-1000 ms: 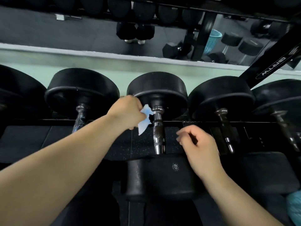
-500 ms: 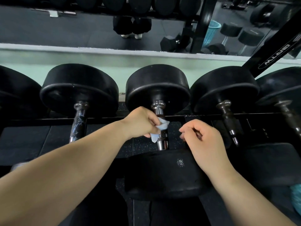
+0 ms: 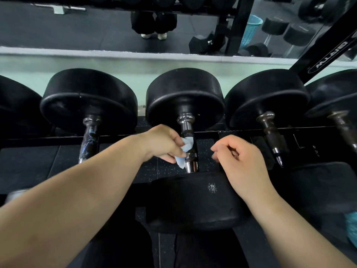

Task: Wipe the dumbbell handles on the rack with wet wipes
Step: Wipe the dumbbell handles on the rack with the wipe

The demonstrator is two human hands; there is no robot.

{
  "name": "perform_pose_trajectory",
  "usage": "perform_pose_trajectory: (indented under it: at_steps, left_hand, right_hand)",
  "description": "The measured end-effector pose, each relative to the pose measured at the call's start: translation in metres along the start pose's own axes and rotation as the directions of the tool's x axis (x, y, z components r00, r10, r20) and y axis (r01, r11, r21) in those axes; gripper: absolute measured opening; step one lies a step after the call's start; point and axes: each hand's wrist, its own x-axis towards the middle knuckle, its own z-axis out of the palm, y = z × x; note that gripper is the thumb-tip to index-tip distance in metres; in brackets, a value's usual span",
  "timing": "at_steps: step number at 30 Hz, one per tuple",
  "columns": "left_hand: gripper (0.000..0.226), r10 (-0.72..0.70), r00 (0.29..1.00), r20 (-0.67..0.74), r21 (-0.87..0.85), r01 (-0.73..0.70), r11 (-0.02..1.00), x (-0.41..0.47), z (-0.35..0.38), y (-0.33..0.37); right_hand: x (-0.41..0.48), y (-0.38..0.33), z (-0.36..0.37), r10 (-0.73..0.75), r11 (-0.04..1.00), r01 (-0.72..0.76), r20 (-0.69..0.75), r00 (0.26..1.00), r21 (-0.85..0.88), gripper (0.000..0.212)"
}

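Several black dumbbells lie side by side on the rack. The middle dumbbell has a chrome handle between two black heads. My left hand pinches a pale blue wet wipe and presses it against the left side of that handle, about halfway along. My right hand hovers just right of the handle with its fingers loosely curled and nothing in it. The handle of the left neighbour and that of the right neighbour are bare.
A mirror behind the rack reflects the floor, a person's legs and a teal basket. A slanted black rack post rises at the upper right. Something teal sits at the lower right edge.
My left hand slid the wipe from the far end of the middle handle down to about its middle. My right hand stayed beside the handle.
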Motion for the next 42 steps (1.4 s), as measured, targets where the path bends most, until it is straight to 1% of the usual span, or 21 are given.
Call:
perform_pose_trajectory:
  at_steps: [2, 5, 8, 10, 12, 13, 14, 16, 17, 19, 22, 24, 26, 28, 30, 32, 34, 36, 38, 40, 42]
  left_hand:
    - [0.017, -0.050, 0.998, -0.028, -0.128, 0.046, 0.991, 0.004, -0.002, -0.001]
    - [0.014, -0.101, 0.991, -0.088, -0.328, 0.067, 0.942, 0.008, -0.006, -0.001]
    - [0.017, -0.100, 0.995, -0.031, -0.418, 0.078, 0.905, 0.009, -0.002, 0.000]
    - [0.014, -0.100, 0.993, -0.057, -0.439, 0.066, 0.896, 0.012, 0.002, 0.000]
    - [0.021, -0.092, 0.990, -0.103, -0.373, 0.047, 0.927, 0.016, 0.003, -0.002]
    - [0.023, -0.090, 0.992, -0.093, -0.294, 0.058, 0.954, 0.018, 0.003, -0.004]
    - [0.024, -0.098, 0.994, -0.049, -0.181, 0.088, 0.980, 0.018, 0.004, -0.005]
    - [0.022, -0.159, 0.981, 0.115, 0.056, 0.153, 0.987, 0.012, 0.011, -0.006]
    - [0.024, -0.192, 0.966, 0.175, 0.115, 0.173, 0.978, 0.010, 0.014, -0.006]
    - [0.029, -0.209, 0.957, 0.201, 0.098, 0.193, 0.976, 0.009, 0.017, -0.006]
    - [0.030, -0.145, 0.982, 0.119, -0.128, 0.160, 0.979, 0.014, 0.011, -0.007]
    - [0.029, -0.114, 0.992, 0.047, -0.300, 0.123, 0.946, 0.017, 0.006, -0.007]
    - [0.029, -0.102, 0.994, 0.044, -0.357, 0.111, 0.928, 0.018, 0.002, -0.006]
    - [0.028, -0.109, 0.985, 0.131, -0.275, 0.142, 0.951, 0.015, -0.003, -0.005]
    - [0.027, -0.156, 0.957, 0.246, -0.112, 0.188, 0.976, 0.010, -0.007, -0.003]
    - [0.027, -0.193, 0.938, 0.288, -0.010, 0.205, 0.979, 0.006, -0.008, 0.000]
    - [0.025, -0.184, 0.955, 0.233, -0.065, 0.204, 0.977, 0.007, -0.007, 0.001]
    - [0.021, -0.150, 0.984, 0.100, -0.237, 0.170, 0.957, 0.010, -0.005, 0.003]
    - [0.015, -0.124, 0.992, -0.025, -0.383, 0.105, 0.918, 0.012, -0.004, 0.004]
    - [0.010, -0.106, 0.991, -0.085, -0.423, 0.060, 0.904, 0.011, -0.003, 0.004]
    - [0.006, -0.111, 0.992, -0.066, -0.368, 0.079, 0.926, 0.008, -0.006, 0.005]
  right_hand:
    - [0.001, 0.001, 0.000, 0.002, 1.000, -0.002, -0.007, 1.000, -0.004, 0.020]
    - [0.001, 0.001, 0.000, 0.001, 1.000, -0.001, -0.020, 1.000, -0.016, 0.021]
    - [0.001, -0.001, 0.001, 0.008, 1.000, -0.008, -0.007, 1.000, -0.025, 0.021]
    - [0.001, -0.001, 0.001, 0.009, 1.000, -0.009, -0.005, 1.000, -0.022, 0.022]
    - [0.001, -0.002, 0.001, 0.009, 1.000, -0.009, -0.013, 1.000, -0.007, 0.025]
    - [0.000, -0.002, 0.001, 0.007, 1.000, -0.007, -0.018, 1.000, -0.006, 0.026]
    - [0.000, -0.003, 0.001, 0.004, 1.000, -0.004, -0.023, 1.000, -0.006, 0.026]
    - [0.000, -0.003, 0.001, 0.001, 1.000, -0.002, -0.028, 1.000, -0.010, 0.026]
    - [0.000, -0.004, 0.001, 0.003, 1.000, -0.003, -0.028, 1.000, -0.012, 0.026]
    - [0.000, -0.003, 0.001, 0.010, 1.000, -0.011, -0.027, 1.000, -0.013, 0.026]
    - [0.001, -0.002, 0.001, 0.017, 1.000, -0.017, -0.031, 0.999, -0.016, 0.026]
    - [0.001, -0.002, 0.000, 0.017, 1.000, -0.017, -0.031, 0.999, -0.018, 0.024]
    - [0.001, -0.002, 0.000, 0.024, 0.999, -0.024, -0.027, 0.999, -0.021, 0.022]
    - [0.001, -0.001, 0.000, 0.028, 0.999, -0.029, -0.025, 0.999, -0.021, 0.021]
    - [0.001, -0.002, 0.000, 0.037, 0.999, -0.037, -0.024, 0.999, -0.020, 0.021]
    - [0.001, -0.002, 0.000, 0.042, 0.999, -0.042, -0.020, 0.999, -0.031, 0.020]
    - [0.001, -0.003, 0.000, 0.043, 0.998, -0.044, -0.013, 0.999, -0.042, 0.021]
    - [0.001, -0.003, 0.000, 0.043, 0.998, -0.043, 0.000, 0.999, -0.053, 0.021]
    - [0.001, -0.003, 0.000, 0.043, 0.997, -0.043, 0.005, 0.999, -0.059, 0.021]
    - [0.001, -0.002, -0.001, 0.043, 0.997, -0.043, 0.002, 0.999, -0.061, 0.021]
    - [0.001, -0.002, -0.001, 0.042, 0.997, -0.042, -0.007, 0.999, -0.063, 0.021]
